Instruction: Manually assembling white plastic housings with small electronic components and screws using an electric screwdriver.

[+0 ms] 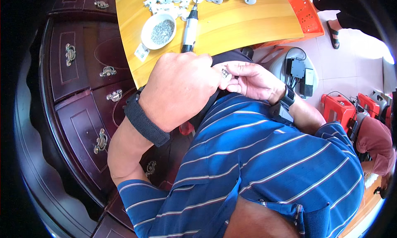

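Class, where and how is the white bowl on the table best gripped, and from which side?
Probably pinch the white bowl by its left rim, coming from the person's left: wooden tabletop shows on that side, while white parts crowd the far rim and a silver-and-black tool lies to the right. Keep it level, since loose grey bits lie inside.

On my left, along the left edge of the yellow wood-grained table (252, 21), I have a dark reddish-brown cabinet (78, 124), its panelled drawers and doors fitted with ornate metal handles (70, 55). Just beyond the table's right edge I see an orange perforated plastic crate (311, 15). Farther right, pale square floor tiles (341, 74) spread out, catching a strong white glare. Orange-red plastic stools (339, 108) stand on them, well apart from the table's near right corner.
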Demonstrator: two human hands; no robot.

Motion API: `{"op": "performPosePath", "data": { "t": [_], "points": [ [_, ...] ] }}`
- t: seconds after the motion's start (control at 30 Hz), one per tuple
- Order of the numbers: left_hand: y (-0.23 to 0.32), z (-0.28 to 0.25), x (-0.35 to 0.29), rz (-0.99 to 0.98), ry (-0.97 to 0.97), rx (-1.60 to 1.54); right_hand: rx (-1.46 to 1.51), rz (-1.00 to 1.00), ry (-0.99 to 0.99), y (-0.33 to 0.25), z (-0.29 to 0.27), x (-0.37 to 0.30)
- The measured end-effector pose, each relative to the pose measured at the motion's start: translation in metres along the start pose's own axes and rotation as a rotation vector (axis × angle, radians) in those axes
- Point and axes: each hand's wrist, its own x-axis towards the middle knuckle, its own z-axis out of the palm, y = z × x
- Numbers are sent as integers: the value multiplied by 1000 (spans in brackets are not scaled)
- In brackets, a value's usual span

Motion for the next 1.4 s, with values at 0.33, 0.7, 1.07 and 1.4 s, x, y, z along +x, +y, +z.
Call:
{"op": "performPosePath", "data": {
  "t": [0.33, 0.7, 1.07, 1.4],
  "points": [
    [1, 4, 4, 8, -64, 14, 94, 13, 32, 0, -1, 0],
    [3, 4, -1, -39, 10, 1, 143, 7, -41, -2, -4, -2],
    [2, 3, -9, -64, 31, 61, 38, -44, -65, 0, 1, 0],
    [-1, 6, -11, -73, 68, 63, 31, -46, -52, -1, 2, 2]
  ]
}}
